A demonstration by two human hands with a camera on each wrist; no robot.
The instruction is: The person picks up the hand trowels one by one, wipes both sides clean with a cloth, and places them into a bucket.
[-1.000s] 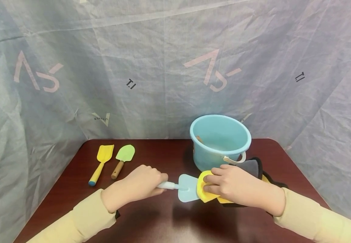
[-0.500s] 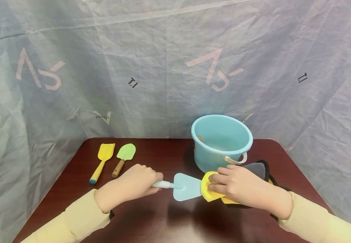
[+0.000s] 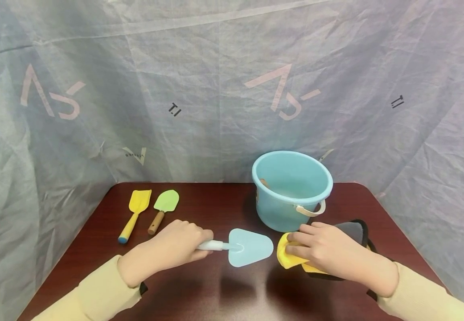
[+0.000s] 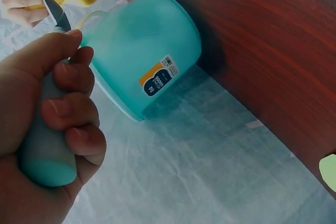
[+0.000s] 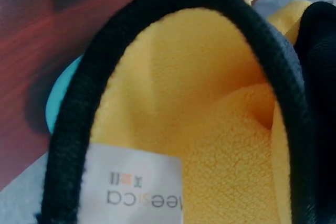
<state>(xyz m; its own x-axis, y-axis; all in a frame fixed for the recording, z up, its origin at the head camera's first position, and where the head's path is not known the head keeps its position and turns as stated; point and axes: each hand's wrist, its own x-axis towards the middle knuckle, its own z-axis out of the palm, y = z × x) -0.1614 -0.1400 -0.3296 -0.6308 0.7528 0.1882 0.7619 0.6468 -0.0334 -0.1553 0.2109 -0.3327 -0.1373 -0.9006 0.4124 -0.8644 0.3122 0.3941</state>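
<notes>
My left hand grips a small trowel by its white handle, which has a teal end in the left wrist view. The trowel's pale blue blade points right, above the table. My right hand pinches a bunched cleaning cloth, yellow on one side and grey on the other, with black edging. A small gap shows between cloth and blade tip. In the right wrist view the cloth's yellow side and a white label hide the right hand.
A light blue bucket with a white handle stands behind the cloth; part of a brown item shows inside. A yellow toy shovel and a green-bladed trowel lie at the left of the dark red table. Grey fabric hangs behind.
My right hand has drawn the cloth right and a little nearer, off the blade's end, so the whole blade shows. The left hand has shifted slightly left with the trowel.
</notes>
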